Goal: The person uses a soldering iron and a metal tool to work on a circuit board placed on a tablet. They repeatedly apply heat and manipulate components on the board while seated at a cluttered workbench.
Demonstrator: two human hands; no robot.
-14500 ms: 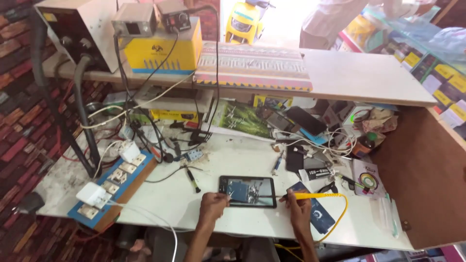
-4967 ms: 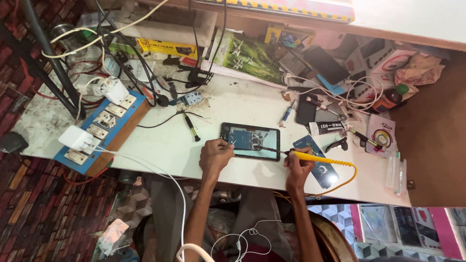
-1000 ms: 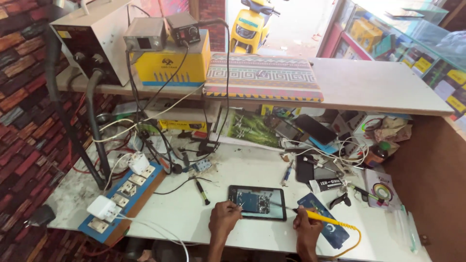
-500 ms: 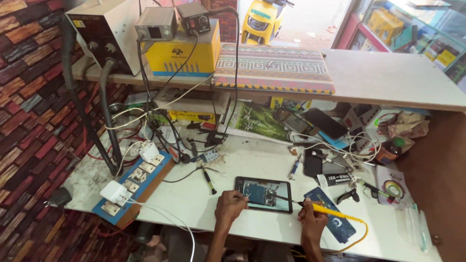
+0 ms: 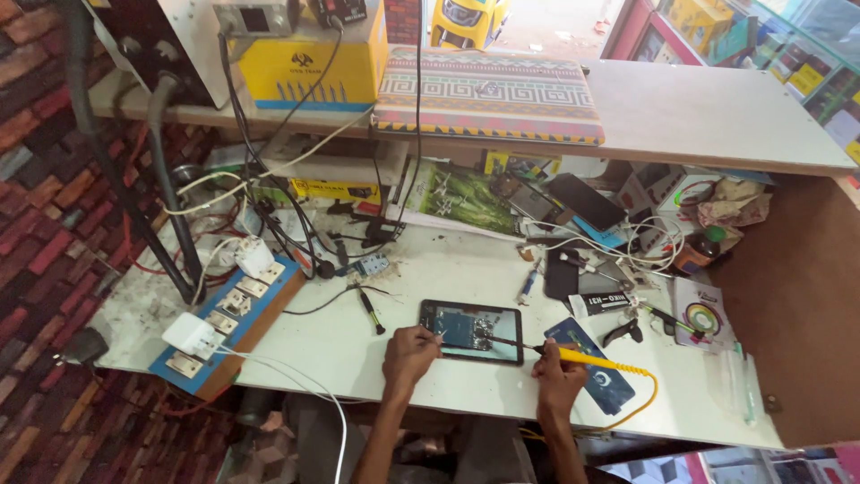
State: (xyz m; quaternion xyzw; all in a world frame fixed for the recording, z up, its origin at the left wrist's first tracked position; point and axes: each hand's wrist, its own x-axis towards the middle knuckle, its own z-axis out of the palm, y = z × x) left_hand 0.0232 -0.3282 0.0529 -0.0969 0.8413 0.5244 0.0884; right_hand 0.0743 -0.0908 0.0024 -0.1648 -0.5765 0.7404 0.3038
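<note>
— So, where is the opened tablet (image 5: 472, 331)?
— Flat on the white table (image 5: 358, 350), its long axis going left to right.
— And the hands?
— The left hand (image 5: 409, 355) pinches a thin tool at its left edge. The right hand (image 5: 557, 372) is closed around a yellow soldering iron (image 5: 573, 358); the tip points left, onto the board.
</note>
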